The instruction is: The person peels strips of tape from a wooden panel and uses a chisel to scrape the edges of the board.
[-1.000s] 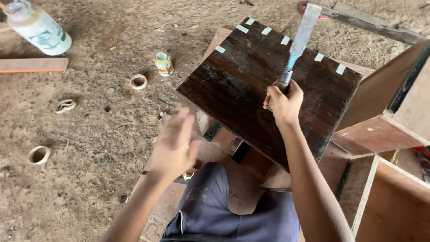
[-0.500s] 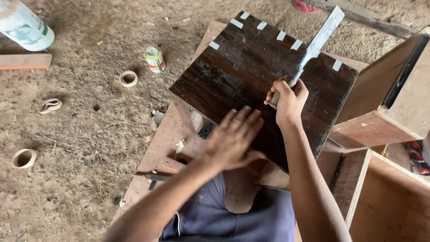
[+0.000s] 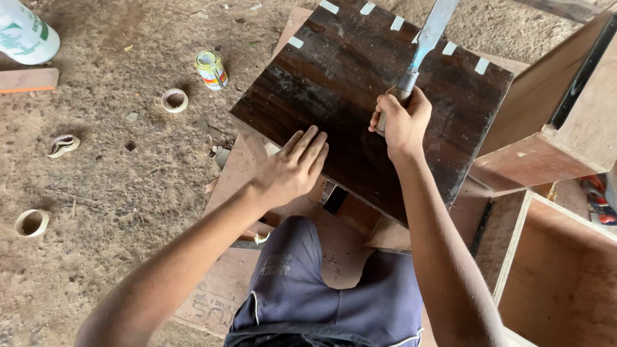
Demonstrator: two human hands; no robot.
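On the dirt floor (image 3: 116,193) around me, I take the small paint tin (image 3: 211,69) as my mark. Just left of it and a little nearer to me lies a tape roll (image 3: 174,100). Farther left sits a crumpled tape scrap (image 3: 62,145). Another roll (image 3: 31,222) lies well below that. A white bottle (image 3: 26,35) lies far left of the tin, with a wood strip (image 3: 27,80) beneath it.

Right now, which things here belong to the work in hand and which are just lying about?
In use:
- dark square wooden panel with pale tape pieces along its edge
- long flat metal file, held in the right hand
- left hand, pressing flat on the panel

Lying about:
- small striped tin
- white tape rings
- white plastic bottle
- open plywood boxes
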